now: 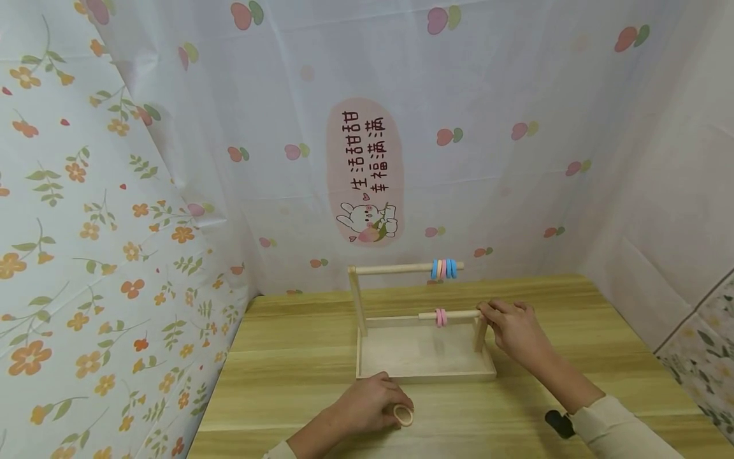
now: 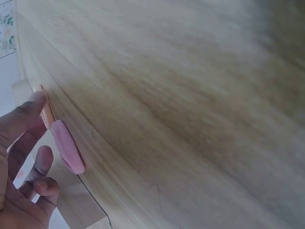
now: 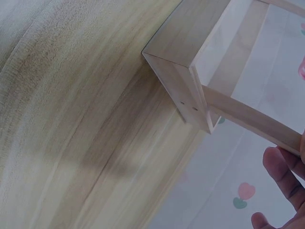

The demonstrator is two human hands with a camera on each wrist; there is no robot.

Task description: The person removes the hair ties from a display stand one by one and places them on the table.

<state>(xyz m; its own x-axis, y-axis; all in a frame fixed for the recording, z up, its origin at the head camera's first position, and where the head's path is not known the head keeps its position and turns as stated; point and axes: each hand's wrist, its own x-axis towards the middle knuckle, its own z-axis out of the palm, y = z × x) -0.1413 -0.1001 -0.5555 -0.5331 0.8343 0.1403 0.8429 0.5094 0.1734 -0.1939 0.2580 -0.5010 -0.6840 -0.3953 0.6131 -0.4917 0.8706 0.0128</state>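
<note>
The wooden table (image 1: 298,357) carries a pale wooden rack (image 1: 421,357): a shallow tray with posts and two dowels. The upper dowel (image 1: 395,269) holds blue, pink and orange rings (image 1: 444,269) bunched at its right end; the lower dowel (image 1: 453,314) holds pink rings (image 1: 440,317). My right hand (image 1: 513,328) pinches the lower dowel's right end at the short post. My left hand (image 1: 373,405) rests on the table before the tray, fingers curled around a small tan ring (image 1: 403,415).

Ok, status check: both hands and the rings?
Left hand holds a tan ring on the table. Right hand grips the lower rod's end. Pink rings on it. Nothing blocking.
</note>
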